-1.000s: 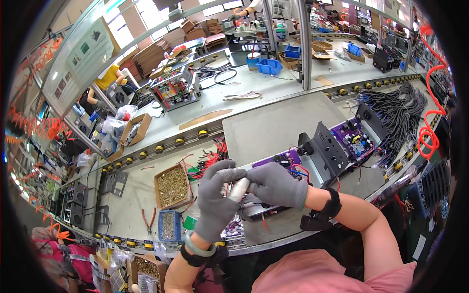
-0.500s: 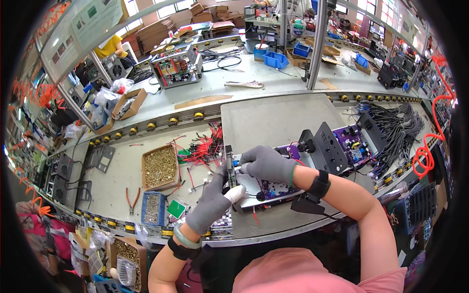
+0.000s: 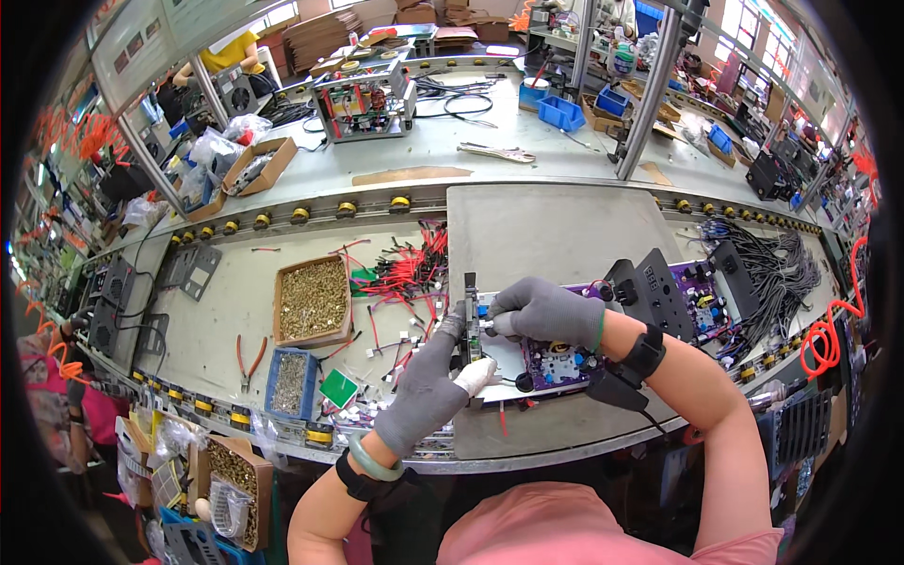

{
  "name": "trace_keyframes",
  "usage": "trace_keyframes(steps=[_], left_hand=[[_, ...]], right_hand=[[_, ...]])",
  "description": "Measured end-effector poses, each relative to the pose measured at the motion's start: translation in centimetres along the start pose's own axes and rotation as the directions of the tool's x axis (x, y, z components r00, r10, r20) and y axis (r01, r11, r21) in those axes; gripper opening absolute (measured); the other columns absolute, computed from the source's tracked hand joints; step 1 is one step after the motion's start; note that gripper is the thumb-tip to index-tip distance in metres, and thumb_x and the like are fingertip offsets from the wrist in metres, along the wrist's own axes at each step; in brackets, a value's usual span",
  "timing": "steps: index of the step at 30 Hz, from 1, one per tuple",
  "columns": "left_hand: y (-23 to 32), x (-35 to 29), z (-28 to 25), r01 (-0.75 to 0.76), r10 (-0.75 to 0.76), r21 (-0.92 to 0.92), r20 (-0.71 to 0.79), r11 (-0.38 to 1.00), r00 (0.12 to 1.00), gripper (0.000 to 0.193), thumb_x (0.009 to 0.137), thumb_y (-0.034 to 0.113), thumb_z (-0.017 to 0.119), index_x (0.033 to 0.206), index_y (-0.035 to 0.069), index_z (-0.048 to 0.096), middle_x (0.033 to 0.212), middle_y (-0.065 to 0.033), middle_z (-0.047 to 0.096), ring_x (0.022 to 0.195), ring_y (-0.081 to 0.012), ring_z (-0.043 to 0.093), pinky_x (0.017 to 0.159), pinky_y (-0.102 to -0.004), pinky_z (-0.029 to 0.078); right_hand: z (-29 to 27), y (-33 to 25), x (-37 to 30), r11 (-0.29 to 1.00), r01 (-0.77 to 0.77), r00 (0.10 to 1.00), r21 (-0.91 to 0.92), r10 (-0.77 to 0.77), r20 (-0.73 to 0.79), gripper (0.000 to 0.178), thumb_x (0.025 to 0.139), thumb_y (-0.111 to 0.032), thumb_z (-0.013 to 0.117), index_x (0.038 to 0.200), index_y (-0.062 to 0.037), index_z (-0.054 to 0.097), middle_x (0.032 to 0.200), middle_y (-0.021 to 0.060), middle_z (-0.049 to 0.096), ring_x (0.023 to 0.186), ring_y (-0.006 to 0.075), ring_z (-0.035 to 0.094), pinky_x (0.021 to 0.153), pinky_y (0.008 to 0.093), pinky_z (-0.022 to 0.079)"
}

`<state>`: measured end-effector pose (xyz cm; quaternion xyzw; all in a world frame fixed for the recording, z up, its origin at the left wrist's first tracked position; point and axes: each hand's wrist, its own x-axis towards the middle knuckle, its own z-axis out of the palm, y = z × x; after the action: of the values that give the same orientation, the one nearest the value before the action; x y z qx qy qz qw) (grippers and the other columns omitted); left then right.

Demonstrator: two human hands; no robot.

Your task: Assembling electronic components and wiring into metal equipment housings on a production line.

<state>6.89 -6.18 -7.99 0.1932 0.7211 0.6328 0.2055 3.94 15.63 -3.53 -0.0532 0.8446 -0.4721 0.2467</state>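
Observation:
My left hand (image 3: pixel 424 391), in a grey glove with a white-wrapped thumb, grips a narrow dark end panel (image 3: pixel 470 306) at the left end of an open chassis. Purple circuit boards (image 3: pixel 556 365) lie in that chassis beside the panel. My right hand (image 3: pixel 551 314), also gloved in grey, has its fingers pinched together close to the panel's inner side. Whatever lies between those fingertips is too small and covered to make out. Black upright plates (image 3: pixel 659 287) stand on the chassis to the right of my right hand.
Left of my hands are a cardboard box of brass-coloured parts (image 3: pixel 314 299), a blue bin of small silver parts (image 3: pixel 291 384), pliers (image 3: pixel 250 363) and red wires (image 3: pixel 421 259). Grey cables (image 3: pixel 767 273) are heaped at the right. A metal post (image 3: pixel 650 99) rises behind the work board.
The whole picture has shifted as my head moved. Both hands stay at the end panel, the right one still pinching beside it; the chassis looks the same.

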Motion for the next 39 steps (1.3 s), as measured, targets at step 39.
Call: trace_keyframes(steps=[39], left_hand=[[-23.0, 9.5, -15.8, 0.248, -0.076, 0.830, -0.243, 0.499, 0.967, 0.038, 0.090, 0.029, 0.064, 0.114, 0.000, 0.066, 0.111, -0.0144, 0.069, 0.097, -0.0290, 0.064, 0.084, -0.0411, 0.050]], right_hand=[[1.8, 7.4, -8.5, 0.615, -0.040, 0.740, -0.788, -0.512, -0.437, 0.027, 0.068, -0.011, 0.062, 0.095, -0.0123, 0.068, 0.084, 0.0099, 0.062, 0.079, 0.0301, 0.061, 0.070, 0.0468, 0.047]])
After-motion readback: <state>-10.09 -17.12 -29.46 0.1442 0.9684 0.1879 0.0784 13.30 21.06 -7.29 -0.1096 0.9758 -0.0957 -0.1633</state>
